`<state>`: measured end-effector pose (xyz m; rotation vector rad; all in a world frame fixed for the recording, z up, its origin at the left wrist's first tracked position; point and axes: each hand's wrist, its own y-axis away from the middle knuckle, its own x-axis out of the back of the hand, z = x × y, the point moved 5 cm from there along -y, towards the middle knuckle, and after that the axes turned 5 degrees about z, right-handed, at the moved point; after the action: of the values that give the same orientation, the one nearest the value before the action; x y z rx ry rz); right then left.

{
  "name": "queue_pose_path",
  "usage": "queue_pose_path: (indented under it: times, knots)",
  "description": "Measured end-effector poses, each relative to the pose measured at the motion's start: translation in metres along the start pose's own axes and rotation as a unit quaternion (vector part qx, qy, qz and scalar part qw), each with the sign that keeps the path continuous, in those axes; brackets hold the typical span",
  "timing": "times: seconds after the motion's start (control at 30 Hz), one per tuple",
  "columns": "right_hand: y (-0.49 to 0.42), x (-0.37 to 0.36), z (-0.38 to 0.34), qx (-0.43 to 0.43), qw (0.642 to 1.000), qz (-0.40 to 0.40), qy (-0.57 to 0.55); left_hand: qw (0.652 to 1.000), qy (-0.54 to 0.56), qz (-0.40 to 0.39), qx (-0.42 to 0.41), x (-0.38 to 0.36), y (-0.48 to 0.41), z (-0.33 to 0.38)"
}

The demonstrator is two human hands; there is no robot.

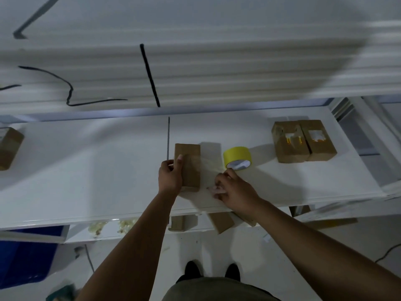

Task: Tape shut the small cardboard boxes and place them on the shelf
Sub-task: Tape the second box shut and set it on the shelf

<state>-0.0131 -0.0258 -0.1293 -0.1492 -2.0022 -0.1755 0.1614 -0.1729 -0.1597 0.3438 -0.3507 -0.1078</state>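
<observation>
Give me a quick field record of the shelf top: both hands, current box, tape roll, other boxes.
left hand: grips current box at its left side
right hand: pinches what looks like a clear tape strip, right of the box
tape roll: yellow, just beyond right hand
other boxes: side-by-side pair far right; single box far left
lower shelf: more boxes, partly hidden
</observation>
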Motion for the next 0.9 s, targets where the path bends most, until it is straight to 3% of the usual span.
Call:
queue_pose_path:
  times: [0.13, 0.2, 0.3, 0.4, 0.7, 0.77, 0.9]
  knots:
    - [-0.001, 0.006, 0.003, -0.04, 0.998, 0.0, -0.053, 1.0, -0.003, 0.0, -0.002, -0.001, 0.0, 0.001]
    - [-0.002, 0.007, 0.007, -0.096, 0.986, 0.009, -0.136, 1.0, -0.002, 0.0, -0.003, -0.001, 0.001, 0.002]
    - [0.001, 0.002, 0.009, -0.231, 0.895, 0.02, -0.38, 1.0, -0.002, 0.002, -0.005, 0.0, 0.0, 0.002]
    - [0.001, 0.002, 0.007, -0.265, 0.801, 0.054, -0.534, 1.0, -0.003, 0.002, -0.007, 0.0, 0.0, 0.001]
    - [-0.014, -0.001, -0.004, -0.292, 0.637, 0.115, -0.704, 1.0, -0.002, 0.002, -0.017, 0.001, 0.001, 0.003]
    - [-0.017, -0.004, -0.002, -0.297, 0.64, 0.147, -0.693, 1.0, -0.003, 0.002, -0.018, 0.001, 0.001, 0.003]
    - [-0.025, -0.012, -0.003, -0.313, 0.698, 0.171, -0.621, 1.0, -0.007, 0.006, -0.011, 0.001, 0.001, 0.002]
